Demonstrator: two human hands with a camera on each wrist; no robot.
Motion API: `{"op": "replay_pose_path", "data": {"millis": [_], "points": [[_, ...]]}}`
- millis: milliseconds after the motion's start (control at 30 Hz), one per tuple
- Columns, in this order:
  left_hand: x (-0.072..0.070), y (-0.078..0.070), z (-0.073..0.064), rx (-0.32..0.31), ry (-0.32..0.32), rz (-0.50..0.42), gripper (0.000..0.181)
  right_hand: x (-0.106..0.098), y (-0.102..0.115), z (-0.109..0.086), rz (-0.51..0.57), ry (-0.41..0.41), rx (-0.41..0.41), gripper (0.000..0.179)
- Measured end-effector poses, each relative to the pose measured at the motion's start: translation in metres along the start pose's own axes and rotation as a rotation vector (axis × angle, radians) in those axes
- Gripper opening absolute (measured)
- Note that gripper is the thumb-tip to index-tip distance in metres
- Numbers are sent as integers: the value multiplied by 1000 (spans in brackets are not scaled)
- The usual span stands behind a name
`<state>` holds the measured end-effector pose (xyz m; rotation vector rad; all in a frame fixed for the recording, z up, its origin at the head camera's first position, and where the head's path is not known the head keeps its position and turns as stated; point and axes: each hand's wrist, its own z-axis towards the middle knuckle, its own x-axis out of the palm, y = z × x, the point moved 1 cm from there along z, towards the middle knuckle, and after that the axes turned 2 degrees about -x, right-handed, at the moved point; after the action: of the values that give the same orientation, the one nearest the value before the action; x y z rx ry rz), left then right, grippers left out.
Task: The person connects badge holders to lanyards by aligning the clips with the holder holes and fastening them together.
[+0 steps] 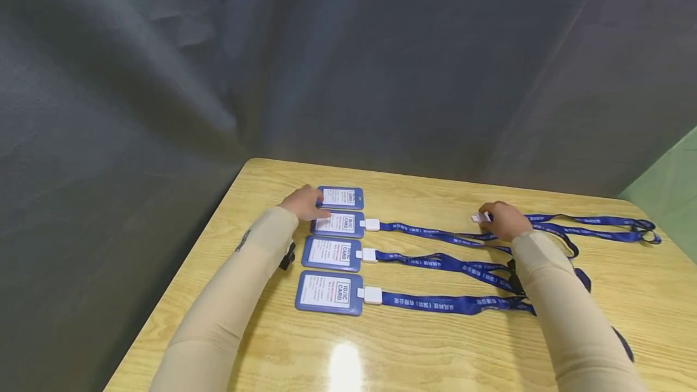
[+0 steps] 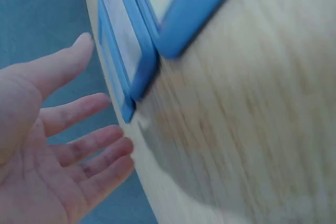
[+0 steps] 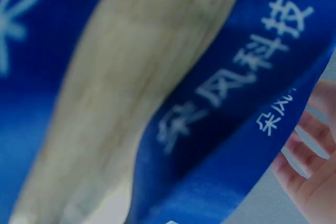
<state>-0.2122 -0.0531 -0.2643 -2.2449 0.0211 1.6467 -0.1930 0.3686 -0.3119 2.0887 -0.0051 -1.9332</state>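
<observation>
My left hand (image 1: 302,202) is over the left edge of the farthest blue card holder (image 1: 342,197), which has no lanyard on it. In the left wrist view the fingers of that hand (image 2: 52,145) are spread and hold nothing; the blue card holders (image 2: 142,72) lie just beyond them. My right hand (image 1: 505,221) pinches the white clip (image 1: 480,218) of a blue lanyard (image 1: 610,221) whose strap trails to the right. In the right wrist view, blue strap (image 3: 236,93) with white lettering hides part of the hand (image 3: 317,177).
Three more card holders lie in a column nearer me, each joined by a white clip (image 1: 373,295) to a blue lanyard (image 1: 435,303) stretched rightward under my right arm. The wooden table (image 1: 425,356) ends at a dark curtain (image 1: 381,65) behind and to the left.
</observation>
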Motion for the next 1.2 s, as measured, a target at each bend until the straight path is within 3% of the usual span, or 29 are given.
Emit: {"op": "replay_pose_path", "data": {"millis": [200, 367, 533, 800, 1200], "points": [[1, 0, 15, -17, -72, -21, 50, 2, -7, -4, -3, -8, 11, 31], [8, 3, 25, 5, -106, -27, 51, 4, -7, -9, 1, -6, 21, 31], [17, 6, 31, 6, -79, -15, 53, 6, -7, -11, 9, 0, 45, 33], [21, 2, 30, -5, -6, 3, 54, 8, -10, -17, 2, 8, 54, 34], [24, 0, 37, 19, -17, 69, 42, 8, -14, -17, -5, -17, 75, 31]]}}
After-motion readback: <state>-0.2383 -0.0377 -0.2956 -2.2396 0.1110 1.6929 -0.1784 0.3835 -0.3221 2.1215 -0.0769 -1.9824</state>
